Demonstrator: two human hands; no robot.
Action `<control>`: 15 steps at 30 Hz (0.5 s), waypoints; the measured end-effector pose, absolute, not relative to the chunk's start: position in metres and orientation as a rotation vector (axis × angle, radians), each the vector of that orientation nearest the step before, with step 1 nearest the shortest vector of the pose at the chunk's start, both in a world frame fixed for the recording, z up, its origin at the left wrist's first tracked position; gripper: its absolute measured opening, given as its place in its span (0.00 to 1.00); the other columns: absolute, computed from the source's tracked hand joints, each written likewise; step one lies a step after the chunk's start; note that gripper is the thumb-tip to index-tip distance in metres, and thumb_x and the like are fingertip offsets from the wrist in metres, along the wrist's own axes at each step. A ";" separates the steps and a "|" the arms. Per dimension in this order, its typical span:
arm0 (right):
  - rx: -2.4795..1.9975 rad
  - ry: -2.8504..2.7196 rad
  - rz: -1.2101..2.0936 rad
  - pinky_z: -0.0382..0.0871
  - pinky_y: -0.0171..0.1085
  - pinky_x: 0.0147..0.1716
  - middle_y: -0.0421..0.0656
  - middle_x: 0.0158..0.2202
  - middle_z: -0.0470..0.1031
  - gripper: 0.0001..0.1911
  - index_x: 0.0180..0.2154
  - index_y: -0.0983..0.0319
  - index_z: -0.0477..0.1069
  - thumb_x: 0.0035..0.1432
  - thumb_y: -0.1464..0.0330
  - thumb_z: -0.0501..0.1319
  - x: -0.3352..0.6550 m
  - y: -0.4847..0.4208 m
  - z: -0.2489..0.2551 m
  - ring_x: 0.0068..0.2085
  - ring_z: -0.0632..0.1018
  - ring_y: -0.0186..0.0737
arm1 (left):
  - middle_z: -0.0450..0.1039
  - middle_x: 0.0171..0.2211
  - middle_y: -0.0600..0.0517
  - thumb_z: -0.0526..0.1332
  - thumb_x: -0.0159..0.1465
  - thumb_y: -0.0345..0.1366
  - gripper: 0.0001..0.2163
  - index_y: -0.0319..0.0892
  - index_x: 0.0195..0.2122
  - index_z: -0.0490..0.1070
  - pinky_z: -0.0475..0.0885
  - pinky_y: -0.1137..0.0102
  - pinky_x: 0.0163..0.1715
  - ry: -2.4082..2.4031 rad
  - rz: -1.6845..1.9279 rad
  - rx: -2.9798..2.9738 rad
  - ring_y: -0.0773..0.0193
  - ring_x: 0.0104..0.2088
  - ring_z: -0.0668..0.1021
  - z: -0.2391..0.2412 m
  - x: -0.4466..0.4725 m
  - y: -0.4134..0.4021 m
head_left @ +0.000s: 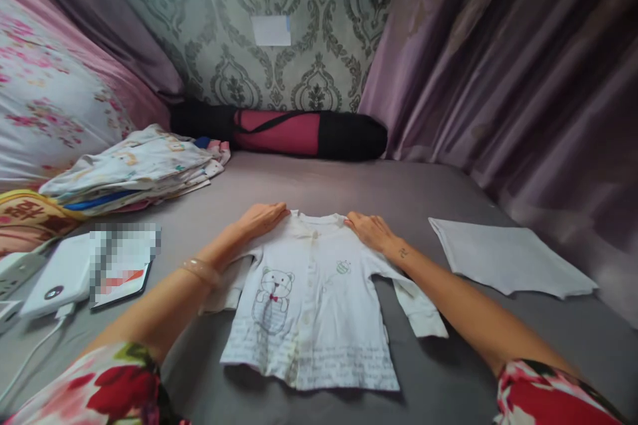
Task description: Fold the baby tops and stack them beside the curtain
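Observation:
A small white baby shirt (339,309) lies face up on the grey bedsheet, its neckline away from me. It has a button front, a printed bear and rows of print along the hem. My left hand (264,219) is closed on the shoulder to the left of the collar. On the other side of the collar, my right hand (371,229) pinches the opposite shoulder. My left forearm partly covers one sleeve; the other sleeve slants out beneath my right forearm. Both thumbs are mostly hidden.
A folded white cloth (508,255) rests at the right. Stacked clothes (144,163), a white power bank (62,272) with a cable and a phone (124,272) are on the left. A black and red roll bag (279,133) lies along the wall.

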State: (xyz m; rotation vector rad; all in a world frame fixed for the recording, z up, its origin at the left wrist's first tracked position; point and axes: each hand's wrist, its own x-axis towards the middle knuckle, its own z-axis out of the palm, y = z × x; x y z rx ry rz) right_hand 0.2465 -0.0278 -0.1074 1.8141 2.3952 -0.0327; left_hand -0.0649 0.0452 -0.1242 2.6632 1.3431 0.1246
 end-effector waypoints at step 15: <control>1.801 2.360 0.003 0.66 0.42 0.40 0.53 0.50 0.76 0.22 0.52 0.61 0.64 0.72 0.58 0.39 0.266 0.064 -0.114 0.47 0.79 0.51 | 0.76 0.37 0.43 0.42 0.72 0.46 0.19 0.40 0.41 0.68 0.63 0.69 0.34 1.435 0.091 2.688 0.59 0.34 0.76 -0.129 -0.038 0.128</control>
